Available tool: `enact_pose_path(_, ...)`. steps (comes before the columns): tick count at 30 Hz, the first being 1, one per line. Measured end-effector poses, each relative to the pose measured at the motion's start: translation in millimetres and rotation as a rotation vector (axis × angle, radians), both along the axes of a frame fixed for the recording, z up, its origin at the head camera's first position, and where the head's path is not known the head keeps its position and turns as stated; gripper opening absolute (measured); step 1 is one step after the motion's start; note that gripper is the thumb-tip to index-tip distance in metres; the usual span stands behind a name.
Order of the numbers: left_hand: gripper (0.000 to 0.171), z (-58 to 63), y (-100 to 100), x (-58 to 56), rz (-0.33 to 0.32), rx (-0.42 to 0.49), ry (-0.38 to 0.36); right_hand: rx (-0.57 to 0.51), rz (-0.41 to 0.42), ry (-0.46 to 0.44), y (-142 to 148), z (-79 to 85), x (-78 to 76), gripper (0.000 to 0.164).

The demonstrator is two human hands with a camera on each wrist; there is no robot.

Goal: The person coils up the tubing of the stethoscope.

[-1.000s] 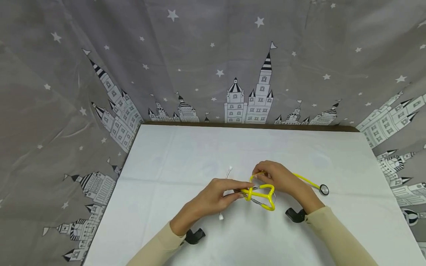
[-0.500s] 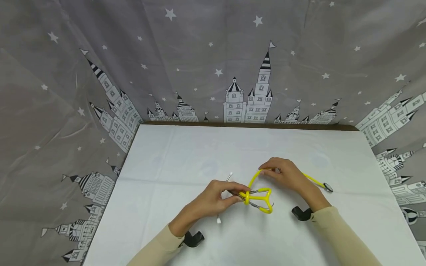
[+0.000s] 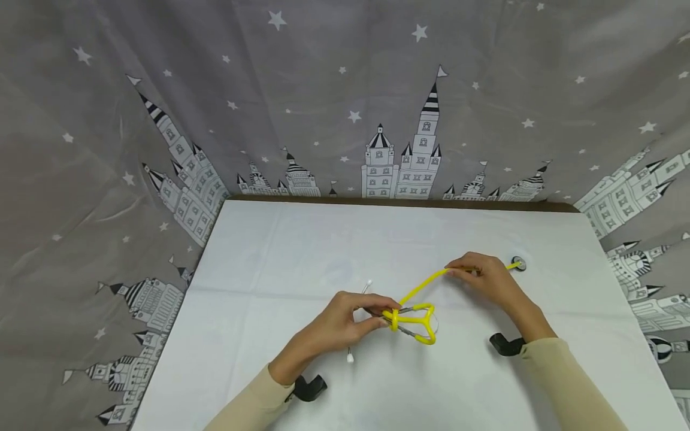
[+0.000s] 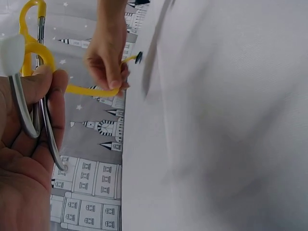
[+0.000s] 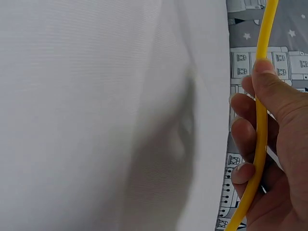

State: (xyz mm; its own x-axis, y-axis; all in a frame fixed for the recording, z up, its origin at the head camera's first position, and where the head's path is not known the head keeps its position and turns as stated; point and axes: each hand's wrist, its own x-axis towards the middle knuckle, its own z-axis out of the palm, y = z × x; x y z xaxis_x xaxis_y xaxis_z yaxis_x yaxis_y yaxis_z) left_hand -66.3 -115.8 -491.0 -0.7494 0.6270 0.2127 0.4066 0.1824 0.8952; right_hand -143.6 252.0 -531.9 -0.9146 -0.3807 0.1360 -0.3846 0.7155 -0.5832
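A stethoscope with yellow tubing (image 3: 426, 285) is held between both hands above the white table. My left hand (image 3: 345, 323) pinches its metal ear tubes (image 4: 47, 122), where the tubing loops round them. The white ear tips (image 3: 350, 358) stick out on either side of that hand; the yellow Y-piece (image 3: 429, 323) points right. My right hand (image 3: 490, 281) pinches the single tube between thumb and fingers, with the tube running along the palm in the right wrist view (image 5: 260, 130). Past the right hand, the round chest piece (image 3: 518, 264) hangs at the tube's end.
The white table (image 3: 302, 245) has a dark back edge (image 3: 404, 204). A grey curtain (image 3: 323, 72) printed with castles and stars surrounds its back and sides. Black wrist-worn pieces (image 3: 309, 388) sit at both cuffs.
My right hand has slid along the tube, away to the right and back, drawing it straighter between the hands. The chest piece has swung toward the back. My left hand has shifted slightly left.
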Motion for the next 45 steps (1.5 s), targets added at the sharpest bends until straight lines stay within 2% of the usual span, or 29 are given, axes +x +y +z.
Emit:
enact_pose_path(3,0.041,1.8,-7.0,-4.9,0.048,0.007,0.016,0.027,-0.001,-0.016,-2.8,-1.7,8.8,0.015)
enact_pose_path(6,0.041,2.4,-16.5,-12.0,0.134,0.012,0.046,0.038,0.015,-0.025,-8.7,-2.0,24.2,0.015)
enact_pose_path(10,0.042,-3.6,-28.2,-22.1,0.264,0.009,0.059,0.039,0.089,0.015,-23.0,-0.8,51.1,0.014)
enact_pose_path(12,0.04,-9.4,-31.4,-26.9,0.306,0.007,0.05,0.037,0.138,0.053,-30.6,0.3,65.6,0.013)
enact_pose_path(18,0.035,-24.9,-31.8,-37.1,0.352,-0.026,0.029,0.024,0.264,0.192,-47.5,12.5,101.4,0.014)
enact_pose_path(24,0.035,-32.1,-25.7,-40.9,0.388,-0.099,0.053,-0.033,0.389,0.331,-68.0,32.7,118.9,0.01)
enact_pose_path(28,0.033,-34.7,-17.5,-41.5,0.384,-0.131,0.039,-0.065,0.449,0.418,-84.5,42.1,126.2,0.004)
enact_pose_path(32,0.032,-35.9,-9.9,-39.4,0.387,-0.163,0.019,-0.101,0.474,0.464,-96.6,49.6,129.0,0.006)
enact_pose_path(36,0.029,-37.1,-6.5,-35.5,0.383,-0.221,0.01,-0.117,0.447,0.443,-99.4,63.3,125.2,0.001)
enact_pose_path(41,0.024,-37.6,-5.5,-32.0,0.36,-0.266,0.018,-0.095,0.413,0.376,-94.3,85.4,112.0,0.012)
enact_pose_path(45,0.021,-36.8,-4.1,-30.9,0.316,-0.28,0.016,-0.07,0.41,0.348,-90.5,100.5,99.9,0.015)
